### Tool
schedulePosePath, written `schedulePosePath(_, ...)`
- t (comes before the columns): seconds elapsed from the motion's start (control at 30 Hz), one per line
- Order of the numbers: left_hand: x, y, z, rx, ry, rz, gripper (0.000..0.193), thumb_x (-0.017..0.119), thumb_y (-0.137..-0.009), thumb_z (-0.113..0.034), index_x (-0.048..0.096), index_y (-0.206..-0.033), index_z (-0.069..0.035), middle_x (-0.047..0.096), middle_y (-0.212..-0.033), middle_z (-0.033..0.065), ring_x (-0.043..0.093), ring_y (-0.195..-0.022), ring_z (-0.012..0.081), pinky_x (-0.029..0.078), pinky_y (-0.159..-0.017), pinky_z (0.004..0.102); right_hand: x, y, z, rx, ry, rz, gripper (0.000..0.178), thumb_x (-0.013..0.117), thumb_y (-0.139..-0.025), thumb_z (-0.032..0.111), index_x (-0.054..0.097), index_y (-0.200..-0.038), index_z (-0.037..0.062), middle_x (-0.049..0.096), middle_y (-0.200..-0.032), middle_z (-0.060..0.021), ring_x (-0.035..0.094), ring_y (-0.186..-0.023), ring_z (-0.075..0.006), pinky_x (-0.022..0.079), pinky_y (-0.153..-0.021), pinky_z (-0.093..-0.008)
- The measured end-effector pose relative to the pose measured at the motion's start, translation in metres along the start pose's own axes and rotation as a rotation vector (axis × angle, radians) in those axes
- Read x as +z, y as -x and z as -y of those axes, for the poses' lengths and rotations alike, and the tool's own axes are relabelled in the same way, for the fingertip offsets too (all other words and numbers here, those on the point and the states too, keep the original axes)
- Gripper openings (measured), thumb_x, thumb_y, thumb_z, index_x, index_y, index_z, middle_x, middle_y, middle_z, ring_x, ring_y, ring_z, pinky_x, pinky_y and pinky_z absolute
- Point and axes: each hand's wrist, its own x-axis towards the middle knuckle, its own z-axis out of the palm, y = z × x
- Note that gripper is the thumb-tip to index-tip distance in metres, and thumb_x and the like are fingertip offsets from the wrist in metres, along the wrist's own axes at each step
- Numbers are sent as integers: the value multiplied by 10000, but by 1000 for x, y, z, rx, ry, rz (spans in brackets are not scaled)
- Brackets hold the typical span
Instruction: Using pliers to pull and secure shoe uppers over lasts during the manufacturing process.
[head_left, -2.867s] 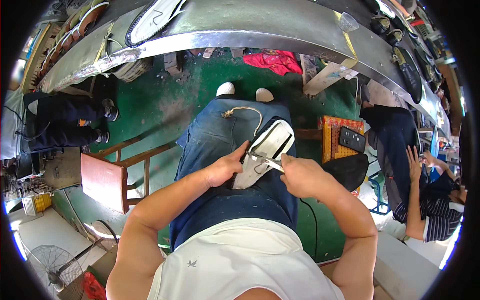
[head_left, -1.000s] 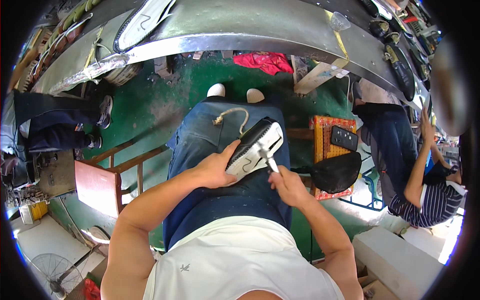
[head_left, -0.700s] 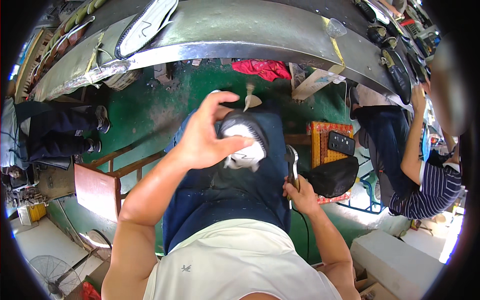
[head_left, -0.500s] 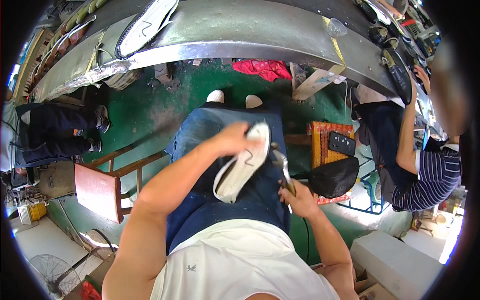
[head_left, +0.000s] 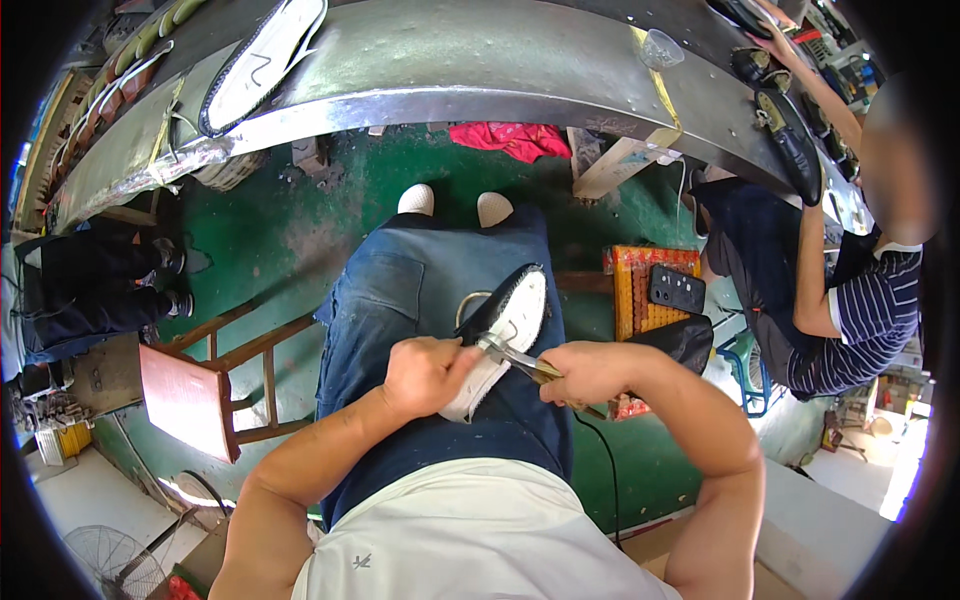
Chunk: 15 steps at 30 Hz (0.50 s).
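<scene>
A shoe [head_left: 524,308] with a white underside and a dark edge lies bottom up, slanting across my lap. My left hand [head_left: 432,374] is closed around the near half of its left edge, thumb against the white underside. In my right hand [head_left: 592,372] is a pair of pincers [head_left: 522,362], its handles in my closed fingers. The metal head of the pincers touches the shoe around its middle, close to my left thumb. Whether the jaws are biting on the edge there is too small to tell. A curved metal loop [head_left: 468,300] shows beside the shoe.
A metal bench [head_left: 450,60] spans the front, bearing another white-bottomed shoe [head_left: 262,68]. Dark shoes [head_left: 788,145] lie at its right, where a co-worker [head_left: 870,310] sits. A stool [head_left: 185,400] stands left. On my right are a phone [head_left: 677,289] and a black bag [head_left: 680,342].
My right hand has brought the pincers left onto the shoe. My left hand has shifted from the shoe's far end to its near left edge, and the shoe has turned slightly, showing its dark side.
</scene>
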Motion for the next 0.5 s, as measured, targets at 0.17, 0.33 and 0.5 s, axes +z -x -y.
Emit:
schedulePosePath(0.17, 51, 1, 61, -319, 864, 284, 649, 488, -1072, -252, 202, -1594, 5, 317, -1601, 214, 293, -1495, 280, 235, -1217, 361, 8, -5, -14, -139, 486, -404, 285, 622, -974, 274, 630, -1027, -6, 678, -787, -199, 686, -738, -385, 539, -674, -487)
schedulePosePath(0.33, 45, -12, 79, -211, 893, 412, 873, 625, -993, -367, 119, -1616, -23, 173, -1650, 219, 173, -1540, 325, 175, -1243, 400, 39, -48, -75, -310, 345, -636, 316, 682, -930, 291, 635, -1103, 30, 695, -886, -187, 684, -844, -400, 539, -755, -506)
schedulePosePath(0.5, 37, -27, 70, -129, 548, 429, 1024, 790, -862, -383, 168, -1619, -86, 307, -1574, 241, 285, -1481, 386, 221, -1224, 456, 41, -32, -80, -398, 32, -607, 434, 721, -892, 249, 601, -1238, 16, 658, -1069, -212, 666, -991, -351, 550, -851, -441)
